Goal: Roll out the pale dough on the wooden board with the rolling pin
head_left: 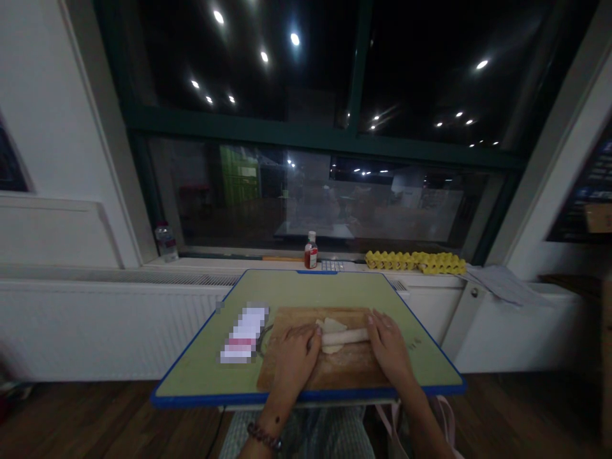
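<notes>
Grip: left hand [297, 352] laid over the left end of a pale rolling pin [347, 336], right hand [386, 339] laid over its right end, fingers pointing mostly toward the far side. Degree of finger closure around the pin impossible to tell in this dim view. Rolling pin set crosswise over thin pale dough [333, 324], with dough showing on both far and near sides. Beneath, a wooden board [351, 371] by the near edge of a green table [310, 291] with blue rim. Left of the board, a bright pixelated rectangle [245, 335], perhaps a phone. At left wrist, a dark beaded bracelet [264, 437]. Along the far sill [215, 264], left to right: clear bottle [167, 243], small white-capped bottle [311, 253] of reddish liquid, yellow egg tray [415, 262].
</notes>
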Demonstrator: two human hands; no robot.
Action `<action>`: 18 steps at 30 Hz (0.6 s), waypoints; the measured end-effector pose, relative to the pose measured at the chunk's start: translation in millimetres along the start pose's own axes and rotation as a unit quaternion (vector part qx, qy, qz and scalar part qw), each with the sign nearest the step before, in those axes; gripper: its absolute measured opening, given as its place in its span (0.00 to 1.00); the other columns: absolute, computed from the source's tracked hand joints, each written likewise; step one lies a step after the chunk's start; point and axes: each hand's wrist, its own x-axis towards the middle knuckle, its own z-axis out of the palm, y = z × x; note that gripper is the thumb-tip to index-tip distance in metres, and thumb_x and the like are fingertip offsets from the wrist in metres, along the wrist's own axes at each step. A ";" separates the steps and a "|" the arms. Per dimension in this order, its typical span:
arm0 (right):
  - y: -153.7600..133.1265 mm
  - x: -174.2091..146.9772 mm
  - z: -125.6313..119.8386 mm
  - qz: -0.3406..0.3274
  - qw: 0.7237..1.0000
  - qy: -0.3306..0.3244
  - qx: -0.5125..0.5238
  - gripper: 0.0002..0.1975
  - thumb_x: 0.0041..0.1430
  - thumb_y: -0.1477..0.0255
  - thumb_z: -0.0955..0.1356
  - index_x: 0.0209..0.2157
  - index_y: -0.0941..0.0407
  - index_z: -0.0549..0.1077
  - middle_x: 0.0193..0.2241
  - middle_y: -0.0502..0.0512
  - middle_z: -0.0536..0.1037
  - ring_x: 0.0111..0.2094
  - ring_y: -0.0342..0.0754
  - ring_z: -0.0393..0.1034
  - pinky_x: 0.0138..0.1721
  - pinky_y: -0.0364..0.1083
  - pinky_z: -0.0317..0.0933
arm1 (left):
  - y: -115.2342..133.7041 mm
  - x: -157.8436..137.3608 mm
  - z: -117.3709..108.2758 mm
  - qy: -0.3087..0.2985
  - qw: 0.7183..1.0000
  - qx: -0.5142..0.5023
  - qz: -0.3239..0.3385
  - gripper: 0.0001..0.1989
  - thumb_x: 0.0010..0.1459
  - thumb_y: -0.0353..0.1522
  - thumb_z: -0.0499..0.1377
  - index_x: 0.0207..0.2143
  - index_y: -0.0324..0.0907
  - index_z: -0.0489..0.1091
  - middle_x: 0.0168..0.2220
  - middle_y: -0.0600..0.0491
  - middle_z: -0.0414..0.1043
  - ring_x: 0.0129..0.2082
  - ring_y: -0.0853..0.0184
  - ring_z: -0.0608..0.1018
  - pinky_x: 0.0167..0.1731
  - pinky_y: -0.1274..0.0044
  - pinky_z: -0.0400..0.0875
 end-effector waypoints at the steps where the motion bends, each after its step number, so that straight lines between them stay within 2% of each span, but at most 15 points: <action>1: -2.0 3.1 -0.2 0.017 0.998 -0.005 0.052 0.26 0.67 0.58 0.55 0.50 0.58 0.75 0.53 0.61 0.74 0.57 0.54 0.64 0.62 0.57 0.53 | -0.1 -0.3 -1.2 -0.001 1.000 0.005 -0.002 0.19 0.68 0.36 0.47 0.39 0.44 0.78 0.44 0.51 0.80 0.45 0.63 0.79 0.53 0.69 0.65; 4: -6.7 12.0 2.9 0.080 0.977 -0.005 0.198 0.25 0.64 0.57 0.57 0.47 0.57 0.76 0.50 0.61 0.77 0.53 0.52 0.69 0.59 0.54 0.59 | -1.5 -0.9 -2.3 -0.007 0.999 0.019 -0.030 0.17 0.68 0.36 0.48 0.47 0.46 0.76 0.42 0.52 0.80 0.43 0.63 0.79 0.49 0.71 0.67; 7: -8.1 17.9 7.8 0.135 0.947 0.032 0.289 0.22 0.59 0.57 0.61 0.43 0.57 0.77 0.46 0.60 0.79 0.50 0.53 0.71 0.55 0.53 0.62 | -3.3 -1.4 -1.9 -0.007 0.996 0.031 -0.079 0.21 0.67 0.37 0.50 0.61 0.48 0.64 0.41 0.51 0.81 0.40 0.63 0.80 0.43 0.72 0.69; 9: -8.2 19.2 9.5 0.168 0.928 0.050 0.330 0.22 0.56 0.57 0.63 0.42 0.57 0.77 0.45 0.60 0.80 0.46 0.53 0.73 0.51 0.51 0.65 | -3.7 -1.8 -1.8 -0.008 0.996 0.031 -0.084 0.23 0.67 0.36 0.50 0.64 0.47 0.59 0.43 0.51 0.80 0.40 0.63 0.80 0.41 0.73 0.70; 11: -7.7 18.3 9.8 0.189 0.919 0.056 0.341 0.22 0.56 0.58 0.63 0.43 0.58 0.76 0.43 0.59 0.80 0.42 0.52 0.75 0.46 0.50 0.68 | -3.1 -1.9 -1.9 -0.009 0.996 0.031 -0.080 0.23 0.67 0.34 0.50 0.64 0.47 0.59 0.45 0.50 0.79 0.42 0.63 0.80 0.42 0.73 0.70; 14: -4.7 14.8 8.6 0.165 0.943 0.030 0.288 0.22 0.56 0.58 0.62 0.42 0.58 0.76 0.40 0.59 0.81 0.40 0.53 0.75 0.44 0.50 0.68 | -1.0 -1.2 -2.2 -0.019 0.995 0.044 -0.091 0.23 0.67 0.34 0.50 0.64 0.49 0.59 0.46 0.50 0.79 0.41 0.63 0.81 0.41 0.73 0.71; 18: 3.3 12.2 3.1 0.075 0.989 -0.040 0.119 0.20 0.61 0.61 0.59 0.42 0.57 0.77 0.42 0.59 0.80 0.45 0.52 0.73 0.50 0.50 0.63 | 1.3 1.6 -0.8 -0.018 0.994 0.070 -0.079 0.22 0.66 0.32 0.50 0.61 0.45 0.63 0.48 0.48 0.78 0.45 0.61 0.79 0.47 0.71 0.69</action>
